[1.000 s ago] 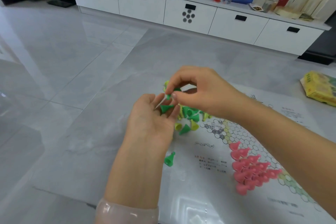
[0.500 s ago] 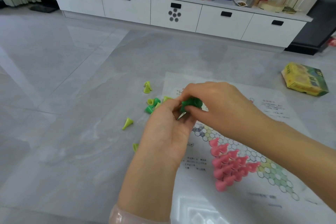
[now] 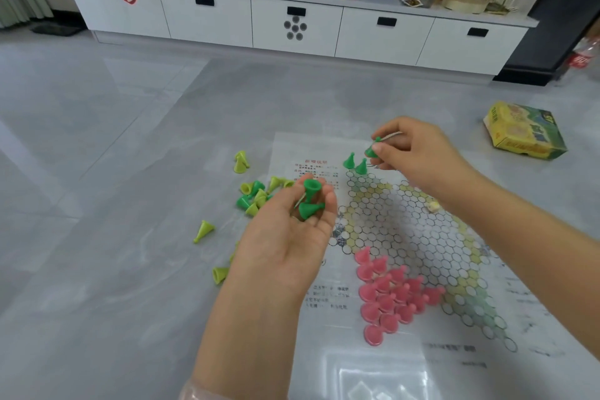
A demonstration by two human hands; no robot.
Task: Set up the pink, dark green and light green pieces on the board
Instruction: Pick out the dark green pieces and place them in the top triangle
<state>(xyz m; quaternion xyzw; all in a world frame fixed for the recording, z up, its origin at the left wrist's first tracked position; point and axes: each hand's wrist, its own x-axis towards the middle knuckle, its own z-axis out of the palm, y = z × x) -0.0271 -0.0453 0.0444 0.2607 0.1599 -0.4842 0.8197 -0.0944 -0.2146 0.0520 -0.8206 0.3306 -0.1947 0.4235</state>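
A paper hexagon board (image 3: pixel 406 214) lies on the grey floor. Several pink pieces (image 3: pixel 389 295) fill its near corner. Two dark green pieces (image 3: pixel 355 164) stand at its far corner. My right hand (image 3: pixel 412 153) pinches another dark green piece (image 3: pixel 371 148) just right of them, above the board. My left hand (image 3: pixel 292 230) is palm up over the board's left edge and cradles two dark green pieces (image 3: pixel 310 200) on its curled fingers. A mixed pile of dark and light green pieces (image 3: pixel 259 193) lies left of the board.
Light green pieces are scattered on the floor: (image 3: pixel 241 161), (image 3: pixel 204 230), (image 3: pixel 220 274). A yellow-green game box (image 3: pixel 524 131) sits to the far right. A white low cabinet (image 3: pixel 292 23) with clutter on top runs along the back wall.
My right hand has left my left palm and moved right and away with one dark green piece to the board's far corner. My left hand has opened palm up.
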